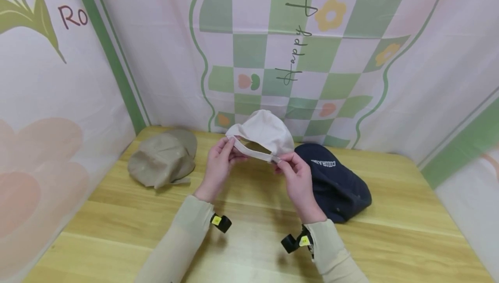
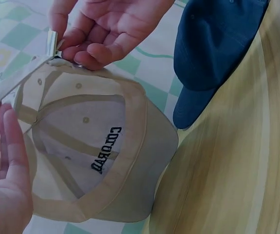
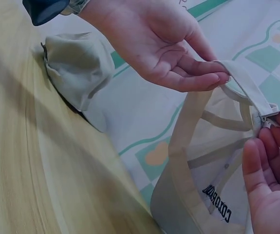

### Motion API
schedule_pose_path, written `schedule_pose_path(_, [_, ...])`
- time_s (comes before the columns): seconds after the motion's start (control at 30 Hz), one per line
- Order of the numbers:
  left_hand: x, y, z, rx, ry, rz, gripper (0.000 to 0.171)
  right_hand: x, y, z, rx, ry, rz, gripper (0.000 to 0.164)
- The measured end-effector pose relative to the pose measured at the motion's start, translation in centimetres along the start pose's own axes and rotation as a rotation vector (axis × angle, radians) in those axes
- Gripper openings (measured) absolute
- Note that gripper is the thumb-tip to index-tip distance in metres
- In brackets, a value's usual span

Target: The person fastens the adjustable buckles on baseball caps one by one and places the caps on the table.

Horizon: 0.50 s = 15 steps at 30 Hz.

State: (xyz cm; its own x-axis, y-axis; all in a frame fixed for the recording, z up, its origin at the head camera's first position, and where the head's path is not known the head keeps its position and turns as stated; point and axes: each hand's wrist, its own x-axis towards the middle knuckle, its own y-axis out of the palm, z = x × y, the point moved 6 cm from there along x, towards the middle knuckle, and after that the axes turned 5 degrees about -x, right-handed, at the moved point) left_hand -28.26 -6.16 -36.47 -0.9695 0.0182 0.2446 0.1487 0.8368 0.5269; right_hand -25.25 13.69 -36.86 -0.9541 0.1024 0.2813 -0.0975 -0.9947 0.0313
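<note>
A white baseball cap is held up over the far part of the table, its back strap toward me. My left hand pinches the left end of the strap between thumb and fingers. At the strap's other end, my right hand pinches the metal buckle. Seen in the left wrist view, the cap's inside shows dark lettering in mirror image, and its brim points away from the hands.
A khaki cap lies at the table's left. To the right, a navy cap with white lettering lies partly behind my right hand. A printed curtain hangs along the back edge of the wooden table.
</note>
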Motion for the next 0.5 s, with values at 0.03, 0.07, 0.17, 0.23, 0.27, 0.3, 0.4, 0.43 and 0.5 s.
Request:
schedule_pose_path(0.03, [0.00, -0.07, 0.03, -0.002, 0.010, -0.006, 0.020, 0.00, -0.02, 0.05, 0.003, -0.008, -0.006, 0.007])
schedule_pose_path(0.07, [-0.01, -0.15, 0.06, -0.002, 0.018, -0.012, 0.020, 0.01, -0.05, 0.07, 0.003, -0.014, -0.014, 0.006])
schedule_pose_path(0.17, [-0.04, -0.28, 0.14, 0.002, 0.028, -0.028, 0.019, 0.03, -0.08, 0.14, 0.002, -0.025, -0.026, 0.007])
schedule_pose_path(0.23, [-0.05, -0.34, 0.16, 0.006, 0.030, -0.036, 0.018, 0.02, -0.09, 0.13, 0.002, -0.026, -0.030, 0.008])
schedule_pose_path(0.27, [-0.05, -0.36, 0.17, 0.008, 0.031, -0.039, 0.018, 0.02, -0.10, 0.13, 0.005, -0.026, -0.031, 0.009])
schedule_pose_path(0.3, [-0.06, -0.35, 0.16, 0.008, 0.031, -0.040, 0.018, 0.02, -0.11, 0.12, 0.007, -0.027, -0.032, 0.009])
schedule_pose_path(0.4, [-0.01, -0.41, 0.21, 0.010, 0.033, -0.045, 0.019, -0.03, -0.13, 0.13, 0.008, -0.035, -0.035, 0.009])
schedule_pose_path(0.43, [-0.01, -0.41, 0.21, 0.011, 0.034, -0.046, 0.019, -0.05, -0.13, 0.12, 0.006, -0.039, -0.036, 0.009])
schedule_pose_path(0.5, [-0.03, -0.42, 0.18, 0.015, 0.036, -0.049, 0.019, -0.09, -0.10, 0.12, 0.008, -0.047, -0.033, 0.009])
